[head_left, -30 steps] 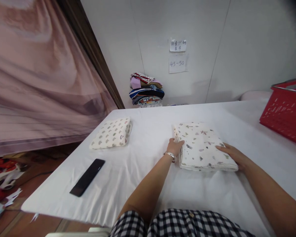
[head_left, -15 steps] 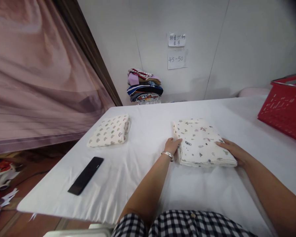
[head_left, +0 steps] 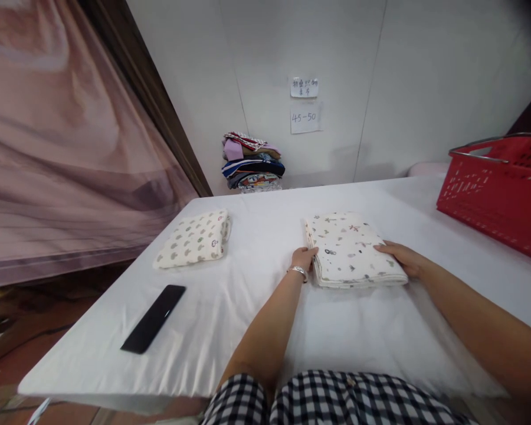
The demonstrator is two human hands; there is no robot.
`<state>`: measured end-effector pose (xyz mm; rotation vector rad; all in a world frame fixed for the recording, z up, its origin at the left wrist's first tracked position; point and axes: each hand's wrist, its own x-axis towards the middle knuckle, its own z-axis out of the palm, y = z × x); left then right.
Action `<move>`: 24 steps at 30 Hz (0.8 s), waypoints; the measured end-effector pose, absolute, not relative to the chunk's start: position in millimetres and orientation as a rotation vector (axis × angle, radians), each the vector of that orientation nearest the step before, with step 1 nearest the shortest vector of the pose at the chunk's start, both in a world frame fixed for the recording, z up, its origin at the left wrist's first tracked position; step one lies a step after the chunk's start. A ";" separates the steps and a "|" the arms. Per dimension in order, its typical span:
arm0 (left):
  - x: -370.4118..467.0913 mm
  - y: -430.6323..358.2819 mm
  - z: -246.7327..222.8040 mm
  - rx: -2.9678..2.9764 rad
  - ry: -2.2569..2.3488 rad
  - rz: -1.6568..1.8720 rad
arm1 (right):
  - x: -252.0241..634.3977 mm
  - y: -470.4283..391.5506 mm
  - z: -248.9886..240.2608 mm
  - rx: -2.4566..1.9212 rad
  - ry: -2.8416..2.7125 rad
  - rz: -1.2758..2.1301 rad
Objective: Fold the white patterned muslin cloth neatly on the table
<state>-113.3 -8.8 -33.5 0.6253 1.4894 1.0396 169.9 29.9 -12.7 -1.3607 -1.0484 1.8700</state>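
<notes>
A thick folded white cloth (head_left: pixel 354 254) with small grey and brown figures lies on the white-covered table in front of me. At its left edge is my left hand (head_left: pixel 304 257), a bracelet on the wrist, thumb over the top layer and the other fingers hidden at the side. My right hand (head_left: pixel 400 257) grips the right edge, thumb and a finger on top, the rest out of sight below. Off to the left rests a second folded white cloth (head_left: pixel 193 239) with a grey mushroom-like print, apart from both hands.
A long black flat object (head_left: pixel 154 319) lies near the table's left edge. At the right stands a red plastic basket (head_left: pixel 491 189) with a metal handle. Behind the table, by the wall, is a stack of folded fabrics (head_left: pixel 252 162). A pink curtain (head_left: pixel 71 147) hangs at the left.
The camera view has shifted, so more of the red basket shows. Both hands keep their places at the sides of the folded cloth, which sits slightly farther from me.
</notes>
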 end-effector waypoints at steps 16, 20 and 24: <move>-119.2 1.6 -26.1 0.549 1.303 0.928 | 156.3 53.2 5.9 -1.683 -1.338 1.432; -117.4 -0.4 -28.9 0.583 1.307 0.973 | 150.7 48.7 13.8 -1.677 -1.487 1.258; -117.0 -3.2 -30.8 0.609 1.266 0.997 | 138.3 42.4 32.5 -1.723 -1.705 1.047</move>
